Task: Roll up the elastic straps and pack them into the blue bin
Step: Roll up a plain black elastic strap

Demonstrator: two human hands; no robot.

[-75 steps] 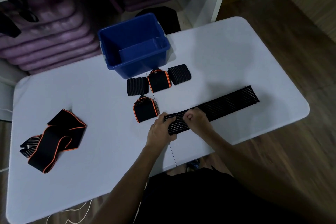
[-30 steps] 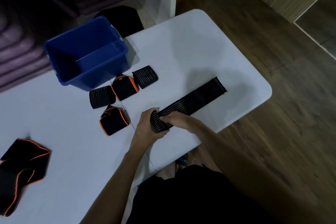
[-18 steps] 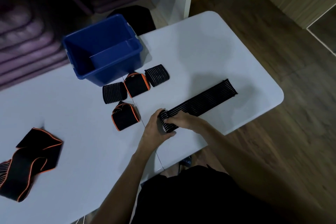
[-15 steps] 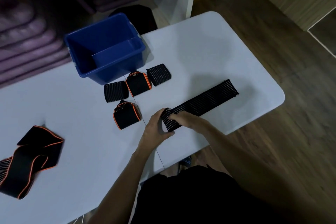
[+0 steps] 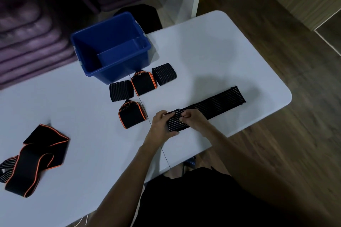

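A black ribbed elastic strap [image 5: 215, 104] lies flat across the white table [image 5: 212, 55], its near end wound into a small roll [image 5: 174, 122]. My left hand [image 5: 159, 127] grips the left side of that roll. My right hand [image 5: 192, 119] pinches the roll from the right. The blue bin [image 5: 110, 49] stands empty behind. In front of it lie several rolled straps: a ribbed one [image 5: 120, 90], an orange-edged one [image 5: 144, 83], another ribbed one [image 5: 163, 73] and a second orange-edged one [image 5: 132, 114].
A loose heap of orange-edged and ribbed straps [image 5: 31, 160] lies at the table's left. The table's near edge runs just below my hands. Purple mats [image 5: 31, 40] are stacked behind the table, a dark stool [image 5: 140, 14] stands beyond the bin, and wooden floor [image 5: 295, 97] lies to the right.
The roll under my hands has grown thicker and the flat part of the strap has shortened. Both hands stay on the roll. The camera has swung a little.
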